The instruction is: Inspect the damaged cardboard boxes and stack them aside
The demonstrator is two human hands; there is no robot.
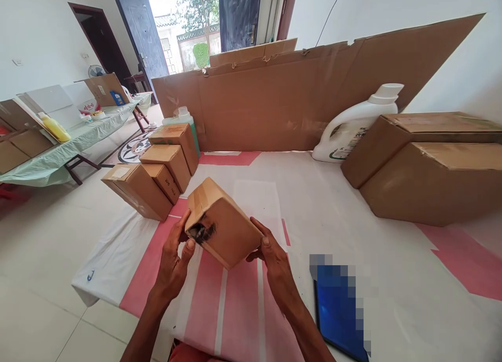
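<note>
I hold a small cardboard box [221,223] tilted above the near part of a table covered in a white and pink cloth [314,205]. A black scribbled patch marks the box's near left end. My left hand [176,260] grips that left end, thumb on the marked face. My right hand [272,252] supports the box's right lower edge, fingers under it and thumb on top. Both hands are closed on the same box.
Several small cardboard boxes [157,168] stand at the table's left edge by a green bottle [186,116]. Two large boxes [427,163] and a white detergent jug [353,126] sit right. A cardboard wall [306,100] lines the back. A blue tablet [339,309] lies near right.
</note>
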